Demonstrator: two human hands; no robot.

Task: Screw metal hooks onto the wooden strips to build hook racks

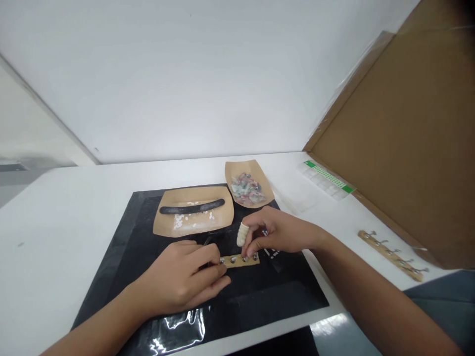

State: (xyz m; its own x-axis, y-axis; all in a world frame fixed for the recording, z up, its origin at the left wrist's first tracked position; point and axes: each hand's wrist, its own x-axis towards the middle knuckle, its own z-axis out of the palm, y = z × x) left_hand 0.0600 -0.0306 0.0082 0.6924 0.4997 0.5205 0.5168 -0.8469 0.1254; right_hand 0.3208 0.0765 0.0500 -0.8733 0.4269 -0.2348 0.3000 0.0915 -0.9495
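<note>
Down on the black mat point(237, 296) there's a little wooden strip point(241, 260) with a row of small metal bits, lying just below a paper tray point(218, 222) that's got a dark curved bar point(192, 206) and white pieces in it. Left hand point(185, 274) is half curled, fingers on the strip's left end. Right hand point(267, 232), with a cream ribbed cover point(242, 234) on one finger, is nearly pinched closed at the other end; can't tell if it's gripping anything. Similar strip point(390, 255) sits off right on the white worktop point(293, 193).
</note>
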